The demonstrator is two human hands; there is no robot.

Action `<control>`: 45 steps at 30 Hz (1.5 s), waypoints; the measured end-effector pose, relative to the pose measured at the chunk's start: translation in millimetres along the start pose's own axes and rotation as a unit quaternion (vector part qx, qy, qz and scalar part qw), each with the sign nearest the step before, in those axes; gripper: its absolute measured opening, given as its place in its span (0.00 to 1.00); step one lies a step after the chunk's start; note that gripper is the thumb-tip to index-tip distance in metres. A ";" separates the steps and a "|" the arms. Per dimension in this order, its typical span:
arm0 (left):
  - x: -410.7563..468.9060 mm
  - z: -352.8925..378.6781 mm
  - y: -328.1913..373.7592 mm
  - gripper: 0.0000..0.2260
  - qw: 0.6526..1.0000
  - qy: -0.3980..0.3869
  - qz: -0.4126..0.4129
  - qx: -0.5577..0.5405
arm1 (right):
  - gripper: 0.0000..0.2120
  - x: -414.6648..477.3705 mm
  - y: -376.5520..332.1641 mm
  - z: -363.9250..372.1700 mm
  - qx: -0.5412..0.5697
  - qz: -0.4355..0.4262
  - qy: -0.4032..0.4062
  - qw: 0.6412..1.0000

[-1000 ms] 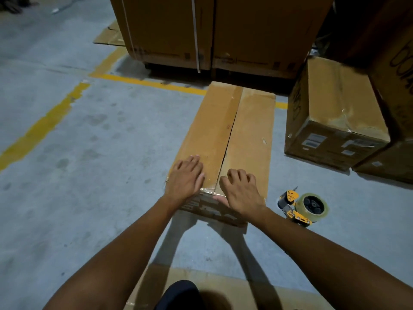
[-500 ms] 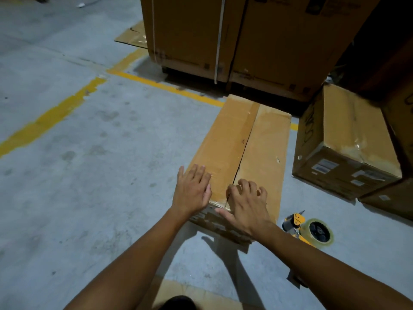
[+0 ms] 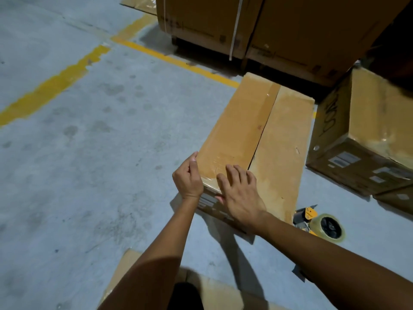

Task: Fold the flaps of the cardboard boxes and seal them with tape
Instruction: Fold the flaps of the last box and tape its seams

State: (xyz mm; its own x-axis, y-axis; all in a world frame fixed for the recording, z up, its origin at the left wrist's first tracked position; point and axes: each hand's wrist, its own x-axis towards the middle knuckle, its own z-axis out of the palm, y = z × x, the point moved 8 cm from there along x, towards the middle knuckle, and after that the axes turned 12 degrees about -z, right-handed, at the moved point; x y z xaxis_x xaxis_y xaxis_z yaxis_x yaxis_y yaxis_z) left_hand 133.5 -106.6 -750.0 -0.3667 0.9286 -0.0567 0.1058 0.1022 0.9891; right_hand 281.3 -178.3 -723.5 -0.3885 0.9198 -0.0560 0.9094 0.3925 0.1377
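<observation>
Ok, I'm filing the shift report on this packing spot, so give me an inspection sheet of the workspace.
Surface: grey concrete floor, stained, yellow lines painted on it.
Job's things: long box, flaps folded down, dark gap along the seam; tape dispenser on the floor to its right.
Clutter: flat cardboard sheet near the person.
Grips: left grip holds the box's near left edge; right grip lies flat on top.
Cables: nothing seen.
Surroundings: labelled box to the right; large strapped cartons behind.

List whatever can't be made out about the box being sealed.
Head view only:
- Long box: near-end labels blurred, partly covered by the right hand.
- Left hand: fingers hidden past the box corner, grip unclear.
- Tape dispenser: partly behind the right forearm.
- Seam tape: extent lost in glare.
</observation>
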 end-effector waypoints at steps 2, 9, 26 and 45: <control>3.6 3.4 -8.7 0.24 0.997 -0.038 -0.067 0.001 | 0.31 -0.9 -0.5 -0.1 0.011 -0.004 -0.028 1.000; 7.1 17.6 -13.5 0.18 0.947 -0.253 -0.155 0.125 | 0.30 -7.7 11.1 -1.6 0.057 -0.026 -0.056 0.996; -48.8 27.7 69.2 0.20 0.925 -0.222 -0.119 0.284 | 0.32 -202.9 93.9 15.7 0.681 0.569 0.188 0.421; -178.6 113.5 323.2 0.17 0.953 -0.266 0.013 0.142 | 0.11 -367.7 206.1 -237.4 0.607 0.483 0.413 0.477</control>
State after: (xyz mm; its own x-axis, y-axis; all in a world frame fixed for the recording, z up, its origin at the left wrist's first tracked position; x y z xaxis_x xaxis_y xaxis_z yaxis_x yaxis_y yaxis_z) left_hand 338.1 -198.9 -435.6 0.1529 0.9739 -0.1676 0.3827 0.0980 0.9186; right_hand 576.2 -436.2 -439.8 0.8288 0.5555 -0.0679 -0.0554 -0.0393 -0.9977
